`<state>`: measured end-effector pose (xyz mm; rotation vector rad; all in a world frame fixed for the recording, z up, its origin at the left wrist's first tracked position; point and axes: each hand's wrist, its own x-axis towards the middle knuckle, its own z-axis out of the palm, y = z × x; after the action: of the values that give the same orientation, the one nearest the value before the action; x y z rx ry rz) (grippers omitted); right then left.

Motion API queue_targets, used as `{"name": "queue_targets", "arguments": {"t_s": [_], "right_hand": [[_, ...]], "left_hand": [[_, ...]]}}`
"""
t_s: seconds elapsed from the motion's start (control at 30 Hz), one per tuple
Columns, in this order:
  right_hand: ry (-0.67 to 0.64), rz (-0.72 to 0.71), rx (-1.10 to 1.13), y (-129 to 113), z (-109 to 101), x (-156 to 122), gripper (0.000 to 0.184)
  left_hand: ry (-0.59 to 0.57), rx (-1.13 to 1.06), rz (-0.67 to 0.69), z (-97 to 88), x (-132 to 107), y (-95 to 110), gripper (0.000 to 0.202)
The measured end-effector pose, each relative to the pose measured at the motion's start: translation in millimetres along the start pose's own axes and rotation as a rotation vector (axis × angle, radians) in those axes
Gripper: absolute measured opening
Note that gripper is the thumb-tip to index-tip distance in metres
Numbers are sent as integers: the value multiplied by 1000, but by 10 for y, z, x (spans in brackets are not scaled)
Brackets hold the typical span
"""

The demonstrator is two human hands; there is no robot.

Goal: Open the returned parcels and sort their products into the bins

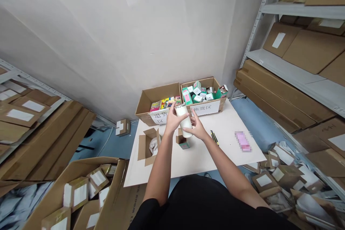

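A white tumbler with a lid on top is held up, slightly tilted, above the table. My left hand wraps round its upper left side. On the tumbler's lower right side, my right hand grips it with the thumb across the front and the index finger raised. Just below the tumbler stands a small open green-and-brown box, partly hidden by it. An open cardboard carton with crumpled white paper inside sits left of my left forearm.
Two labelled cartons stand at the table's back: the left carton holds colourful packs, the right carton green-and-white boxes. A utility knife and a blurred pink item lie rightward. A big parcel-filled carton and loaded shelves flank the table.
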<state>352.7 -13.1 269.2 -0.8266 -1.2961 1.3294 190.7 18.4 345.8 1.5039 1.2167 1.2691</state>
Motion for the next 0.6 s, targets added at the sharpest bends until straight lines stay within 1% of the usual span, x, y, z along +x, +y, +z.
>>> {"name": "queue_targets", "arguments": {"t_s": [0.03, 0.1, 0.13, 0.2, 0.27, 0.3, 0.33, 0.47, 0.5, 0.6], "right_hand": [[-53, -3, 28, -12, -16, -18, 124], [-124, 13, 53, -34, -48, -52, 123], [-123, 27, 39, -41, -62, -65, 125], [-58, 47, -21, -41, -79, -83, 131], [17, 51, -76, -29, -93, -90, 136], [28, 49, -83, -22, -103, -91, 137], [12, 46, -77, -16, -114, -92, 137], [-153, 72, -4, -6, -152, -97, 133], [-159, 87, -7, -6, -150, -99, 133], [-96, 100, -61, -1, -116, -99, 137]], "left_hand": [[-9, -28, -10, 8, -7, -2, 123], [-85, -92, -30, 15, -30, 3, 125], [-124, -114, -36, 17, -44, 8, 126], [-158, -108, -40, 26, -71, 19, 128], [-123, -70, -45, 38, -92, 24, 128], [-101, -59, -53, 44, -101, 23, 129], [-85, -62, -65, 48, -109, 20, 129], [-71, -157, -101, 47, -145, -7, 123], [-59, -161, -99, 45, -151, -19, 121], [21, -95, -82, 28, -165, -68, 123]]}}
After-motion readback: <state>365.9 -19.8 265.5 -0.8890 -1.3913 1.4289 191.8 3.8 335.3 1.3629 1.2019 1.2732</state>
